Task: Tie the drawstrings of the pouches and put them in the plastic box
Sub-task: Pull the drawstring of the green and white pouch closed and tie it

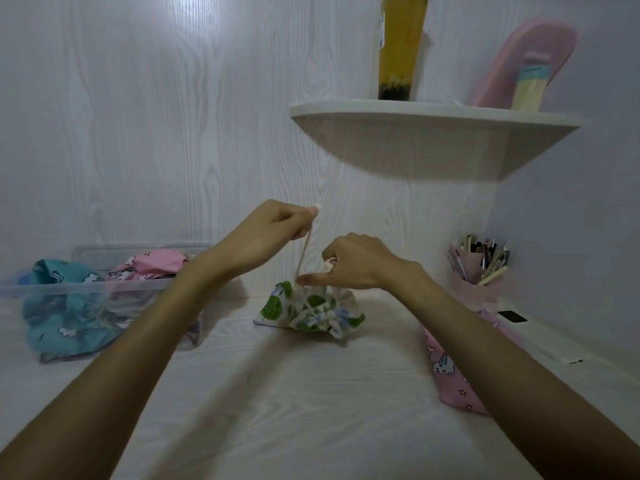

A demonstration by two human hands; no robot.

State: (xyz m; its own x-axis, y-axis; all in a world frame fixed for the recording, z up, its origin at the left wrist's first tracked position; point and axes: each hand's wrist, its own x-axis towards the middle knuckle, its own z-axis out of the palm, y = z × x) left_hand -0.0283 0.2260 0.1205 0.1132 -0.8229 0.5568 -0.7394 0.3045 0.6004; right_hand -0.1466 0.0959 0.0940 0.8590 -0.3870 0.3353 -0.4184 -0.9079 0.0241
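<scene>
Both forearms reach over the desk point(311, 410) to the leaf-print pouch point(308, 311) at its middle, left hand point(263, 233) pinching the drawstring point(304, 251) upward, right hand point(356, 261) pinching its other end; uneven pulling could undo the half-made knot.

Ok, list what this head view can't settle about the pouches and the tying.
- Knot on the leaf-print pouch: right hand covers the mouth.
- Pink pouch in the plastic box: behind the left forearm.
- Pink pouch on the table: right forearm covers its top.
</scene>
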